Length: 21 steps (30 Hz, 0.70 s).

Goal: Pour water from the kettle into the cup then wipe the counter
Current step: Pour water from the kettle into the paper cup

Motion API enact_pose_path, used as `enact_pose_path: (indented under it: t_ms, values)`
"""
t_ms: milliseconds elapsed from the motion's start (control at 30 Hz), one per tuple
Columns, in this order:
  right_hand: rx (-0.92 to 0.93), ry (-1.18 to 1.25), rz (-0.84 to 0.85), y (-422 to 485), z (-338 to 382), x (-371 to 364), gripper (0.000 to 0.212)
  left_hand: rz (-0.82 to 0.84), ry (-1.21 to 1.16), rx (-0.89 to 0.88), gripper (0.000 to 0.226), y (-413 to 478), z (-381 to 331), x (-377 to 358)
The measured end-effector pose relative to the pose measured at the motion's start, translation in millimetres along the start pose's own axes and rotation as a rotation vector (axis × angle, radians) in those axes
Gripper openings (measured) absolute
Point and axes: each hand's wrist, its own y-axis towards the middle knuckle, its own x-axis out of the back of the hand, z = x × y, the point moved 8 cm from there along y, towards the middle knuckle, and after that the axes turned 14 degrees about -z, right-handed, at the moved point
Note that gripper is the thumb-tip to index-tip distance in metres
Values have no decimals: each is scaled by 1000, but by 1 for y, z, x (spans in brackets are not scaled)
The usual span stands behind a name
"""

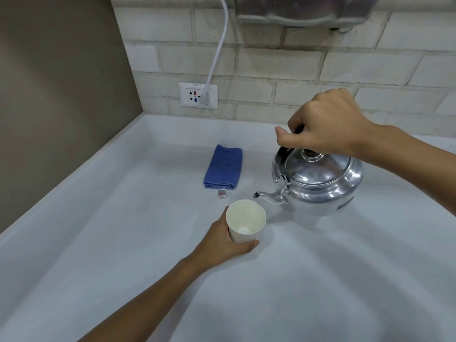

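A shiny metal kettle (320,183) stands on the white counter (123,243), its spout pointing left toward the cup. My right hand (325,124) is closed around the kettle's black top handle. A white paper cup (245,219) stands upright just left of the spout tip and looks empty inside. My left hand (227,239) wraps around the cup's lower side. A folded blue cloth (223,166) lies flat on the counter behind the cup.
A wall socket (198,95) with a white cable plugged in sits on the brick-tiled back wall. A metal fixture (303,8) hangs above the kettle. A beige side wall (61,95) borders the counter on the left.
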Motion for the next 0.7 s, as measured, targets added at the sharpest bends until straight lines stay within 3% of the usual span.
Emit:
enact_pose_path:
  t_ms: [133, 700]
  values:
    - [52, -8, 21, -1, 6, 1, 54, 3, 1, 2, 65, 0, 1, -1]
    - [193, -70, -52, 1, 36, 18, 47, 10, 14, -7, 66, -1, -3, 0]
